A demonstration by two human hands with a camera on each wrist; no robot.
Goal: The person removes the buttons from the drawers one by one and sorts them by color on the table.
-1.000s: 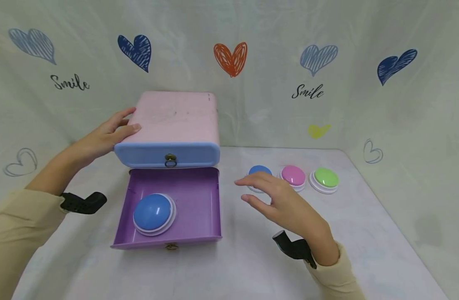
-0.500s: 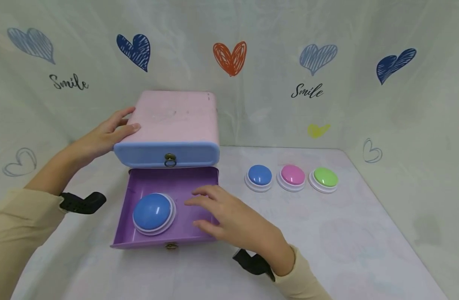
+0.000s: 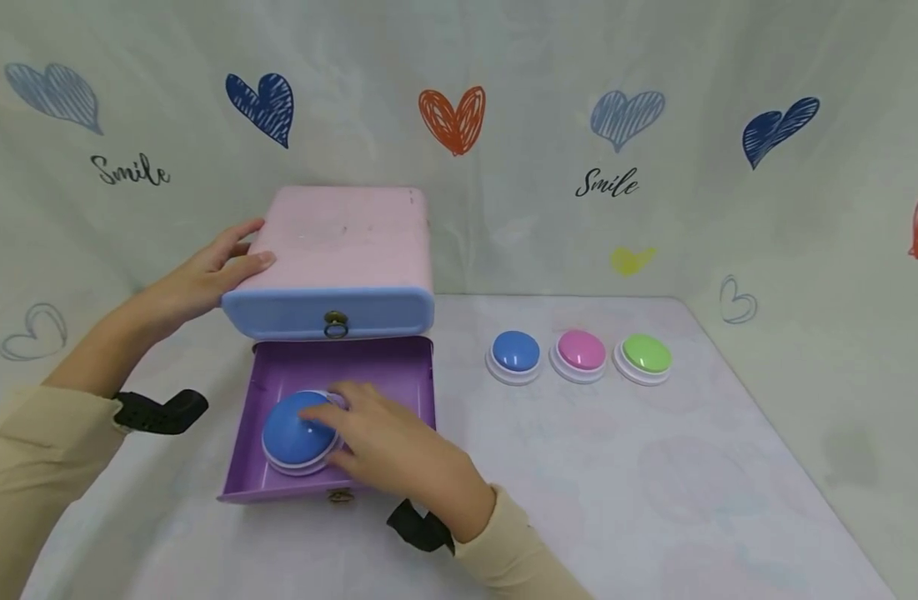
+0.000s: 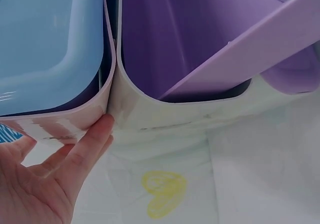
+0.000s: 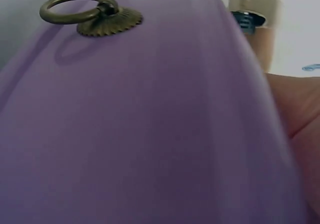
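Note:
In the head view, my right hand (image 3: 391, 442) reaches over the open purple drawer (image 3: 383, 367), its spread fingers at the right side of a large blue button (image 3: 293, 429) with a white base. Whether the fingertips bear on the button is hard to tell. My left hand (image 3: 196, 279) rests against the left side of the pink cabinet (image 3: 346, 237), thumb on the top edge. The left wrist view shows this hand (image 4: 55, 179) with fingers extended along the pink casing (image 4: 65, 126). A brass ring (image 5: 70, 8) on the purple drawer front (image 5: 150, 109) fills part of the right wrist view.
Right of the cabinet, a small blue button (image 3: 516, 352), a pink button (image 3: 581, 352) and a green button (image 3: 646, 355) stand in a row on the white table (image 3: 654, 483). Above the purple drawer is a closed blue drawer (image 3: 327, 310). A curtain with printed hearts hangs behind.
My right hand has moved left and down from near the small buttons, over the drawer, to the large blue button. The left hand keeps its place on the cabinet.

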